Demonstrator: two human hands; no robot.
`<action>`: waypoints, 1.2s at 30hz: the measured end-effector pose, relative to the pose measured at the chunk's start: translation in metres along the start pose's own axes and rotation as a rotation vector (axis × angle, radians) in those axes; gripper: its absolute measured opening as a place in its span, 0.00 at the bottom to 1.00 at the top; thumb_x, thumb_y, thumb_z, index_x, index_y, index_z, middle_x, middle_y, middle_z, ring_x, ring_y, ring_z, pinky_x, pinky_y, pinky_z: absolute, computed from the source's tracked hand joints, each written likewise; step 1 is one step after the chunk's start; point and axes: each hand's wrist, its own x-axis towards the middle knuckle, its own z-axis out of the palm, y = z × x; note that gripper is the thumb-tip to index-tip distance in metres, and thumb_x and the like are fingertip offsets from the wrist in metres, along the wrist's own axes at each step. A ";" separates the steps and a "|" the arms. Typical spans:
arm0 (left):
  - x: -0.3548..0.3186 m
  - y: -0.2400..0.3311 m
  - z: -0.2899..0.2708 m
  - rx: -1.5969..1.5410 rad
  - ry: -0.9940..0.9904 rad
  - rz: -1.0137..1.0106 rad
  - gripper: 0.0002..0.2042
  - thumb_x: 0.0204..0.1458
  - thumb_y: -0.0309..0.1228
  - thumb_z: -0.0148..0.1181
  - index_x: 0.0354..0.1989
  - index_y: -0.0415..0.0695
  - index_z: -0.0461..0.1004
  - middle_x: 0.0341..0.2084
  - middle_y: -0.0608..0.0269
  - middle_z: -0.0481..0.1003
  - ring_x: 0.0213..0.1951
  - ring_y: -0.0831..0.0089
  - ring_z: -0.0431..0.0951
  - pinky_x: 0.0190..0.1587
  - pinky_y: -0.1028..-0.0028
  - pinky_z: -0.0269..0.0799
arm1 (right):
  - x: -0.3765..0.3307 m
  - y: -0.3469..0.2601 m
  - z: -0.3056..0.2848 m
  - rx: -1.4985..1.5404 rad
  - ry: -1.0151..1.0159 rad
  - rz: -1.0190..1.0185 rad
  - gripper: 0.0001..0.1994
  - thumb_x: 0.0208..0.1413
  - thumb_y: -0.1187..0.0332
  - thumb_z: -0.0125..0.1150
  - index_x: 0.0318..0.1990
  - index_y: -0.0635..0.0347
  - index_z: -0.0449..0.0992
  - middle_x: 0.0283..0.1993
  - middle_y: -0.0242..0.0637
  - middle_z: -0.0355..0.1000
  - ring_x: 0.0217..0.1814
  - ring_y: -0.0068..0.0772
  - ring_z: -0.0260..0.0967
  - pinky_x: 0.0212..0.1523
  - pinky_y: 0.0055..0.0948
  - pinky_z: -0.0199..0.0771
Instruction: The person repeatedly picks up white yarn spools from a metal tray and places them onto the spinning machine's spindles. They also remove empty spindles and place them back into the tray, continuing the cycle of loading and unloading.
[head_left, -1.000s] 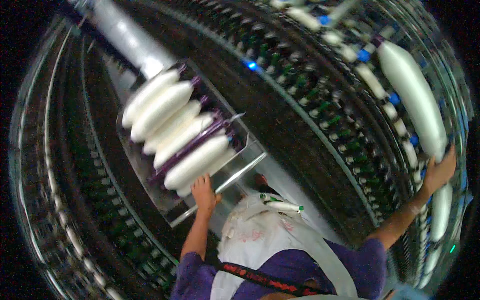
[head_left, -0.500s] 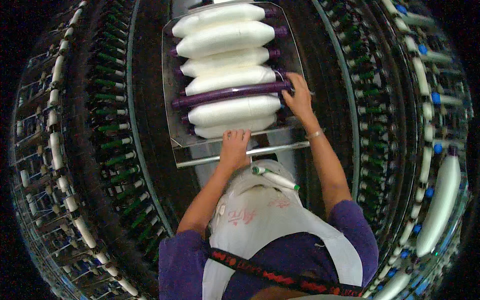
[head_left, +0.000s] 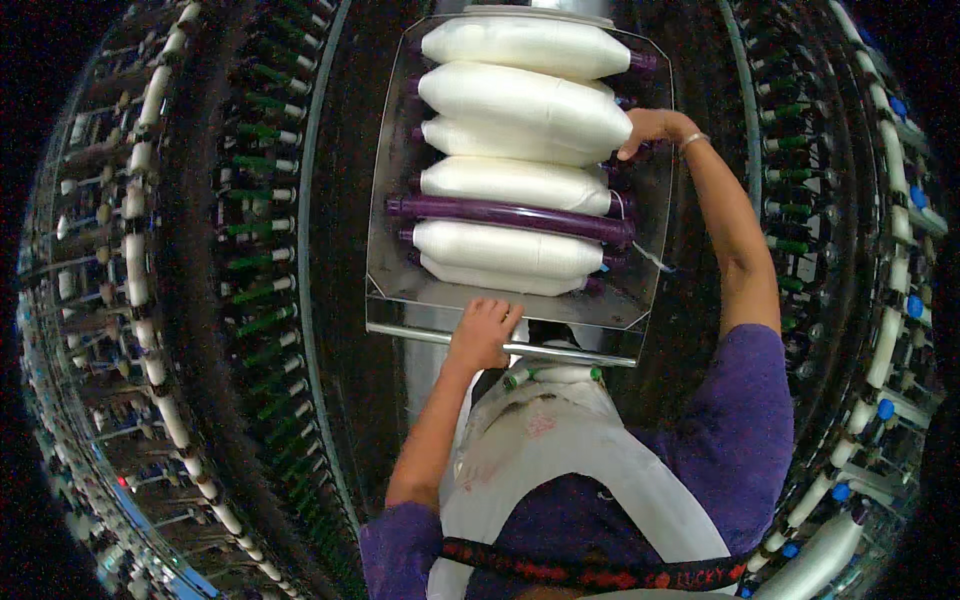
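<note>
Several white yarn bobbins on purple tubes lie crosswise in a metal cart tray in front of me. My right hand reaches over the tray's right side, its fingers curled round the right end of a thick yarn bobbin, second from the far end. That bobbin slants, its right end toward me. A bare purple tube rests across the nearer bobbins, a loose yarn tail hanging at its right end. My left hand is on the tray's near edge, fingers bent over it.
Machine rows with green spindles run along both sides of the aisle. A silver bar crosses the cart's near end. Small green-ended white bobbins sit at my apron front. A large white bobbin hangs at the lower right.
My right hand has left the end of the bare purple tube and moved farther away to the thick bobbin's end, which now slants. My left hand stays at the tray's near edge. The view has shifted.
</note>
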 end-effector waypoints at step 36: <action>-0.132 0.093 -0.165 -1.862 1.241 0.508 0.58 0.40 0.63 0.67 0.73 0.46 0.41 0.70 0.61 0.51 0.68 0.65 0.56 0.67 0.63 0.54 | -0.165 -0.329 0.358 1.484 -1.153 -0.642 0.38 0.40 0.66 0.71 0.59 0.65 0.56 0.22 0.41 0.72 0.17 0.37 0.70 0.23 0.37 0.71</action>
